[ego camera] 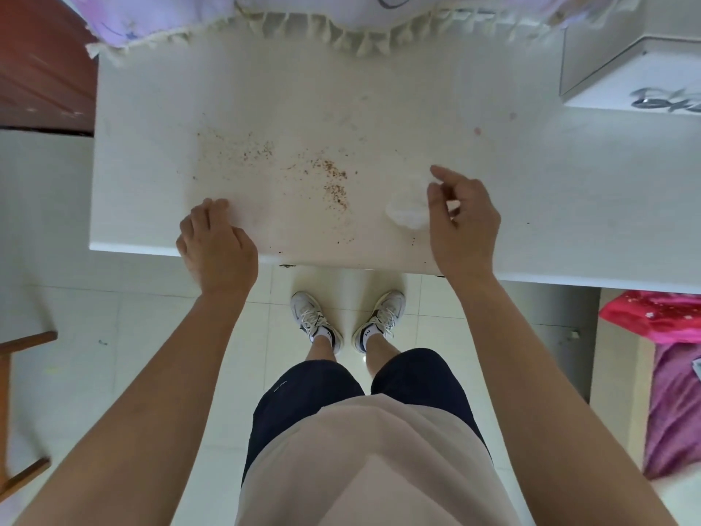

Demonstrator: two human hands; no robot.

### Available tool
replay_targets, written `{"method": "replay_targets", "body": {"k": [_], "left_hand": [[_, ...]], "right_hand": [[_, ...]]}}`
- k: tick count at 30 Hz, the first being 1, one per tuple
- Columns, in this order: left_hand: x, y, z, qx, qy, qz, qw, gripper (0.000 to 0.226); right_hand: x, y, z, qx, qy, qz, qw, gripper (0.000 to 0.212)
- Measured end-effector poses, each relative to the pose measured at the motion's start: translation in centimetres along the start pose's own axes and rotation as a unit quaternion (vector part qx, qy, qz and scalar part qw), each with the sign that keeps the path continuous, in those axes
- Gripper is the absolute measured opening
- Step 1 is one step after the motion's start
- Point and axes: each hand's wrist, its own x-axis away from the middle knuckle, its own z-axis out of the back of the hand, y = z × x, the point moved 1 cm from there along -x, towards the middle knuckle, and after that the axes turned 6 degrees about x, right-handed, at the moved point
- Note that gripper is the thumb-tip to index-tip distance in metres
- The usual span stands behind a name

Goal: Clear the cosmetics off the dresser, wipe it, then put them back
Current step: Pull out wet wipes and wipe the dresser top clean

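The white dresser top fills the upper half of the head view and carries no cosmetics. Brown specks and crumbs are scattered over its middle. A crumpled white tissue lies on the top near the front edge. My right hand is just right of the tissue, fingers loosely curled with the fingertips at the tissue; whether it grips the tissue is unclear. My left hand rests at the front edge, its fingers bent down onto the surface and holding nothing.
A fringed cream cloth and purple fabric hang over the back edge. A white box sits at the right rear. A red bag and purple cloth lie under the dresser's right side. A wooden chair stands at the left.
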Motion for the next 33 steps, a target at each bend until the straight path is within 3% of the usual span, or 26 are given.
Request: {"method": "replay_targets", "body": {"k": [3, 5, 8, 10, 12, 16, 22, 29, 33], "left_hand": [[-0.1, 0.2, 0.0, -0.014, 0.003, -0.002, 1.0, 0.044], [-0.1, 0.3, 0.0, -0.021, 0.005, -0.005, 1.0, 0.045], [0.0, 0.5, -0.1, -0.027, -0.004, -0.002, 1.0, 0.047], [0.0, 0.6, -0.2, -0.029, -0.006, 0.0, 1.0, 0.048], [0.0, 0.6, -0.2, -0.032, -0.007, 0.0, 0.999, 0.048], [0.1, 0.4, -0.1, -0.034, -0.019, -0.009, 0.999, 0.049], [-0.2, -0.2, 0.7, -0.045, -0.042, -0.035, 0.998, 0.05], [-0.3, -1.5, 0.5, -0.033, 0.0, -0.076, 0.997, 0.043], [-1.1, -2.6, 0.9, -0.009, 0.003, -0.098, 0.995, 0.038]], "right_hand": [[-0.3, -1.8, 1.2, -0.158, 0.026, -0.027, 0.987, 0.021], [-0.5, -1.6, 1.1, -0.158, 0.001, -0.042, 0.987, 0.02], [-0.6, 0.5, 0.7, 0.0, -0.105, 0.021, 0.994, 0.026], [-0.3, 2.2, 0.2, 0.167, -0.175, 0.112, 0.964, 0.029], [0.4, 3.8, -0.5, 0.22, -0.182, 0.195, 0.938, 0.029], [1.9, 6.5, -1.4, 0.289, -0.096, 0.281, 0.91, 0.03], [3.6, 6.1, -3.4, 0.251, -0.108, 0.241, 0.931, 0.046], [5.9, 4.3, -5.3, 0.379, -0.142, 0.223, 0.887, 0.051], [6.8, 3.3, -6.9, 0.385, -0.143, 0.176, 0.895, 0.055]]}}
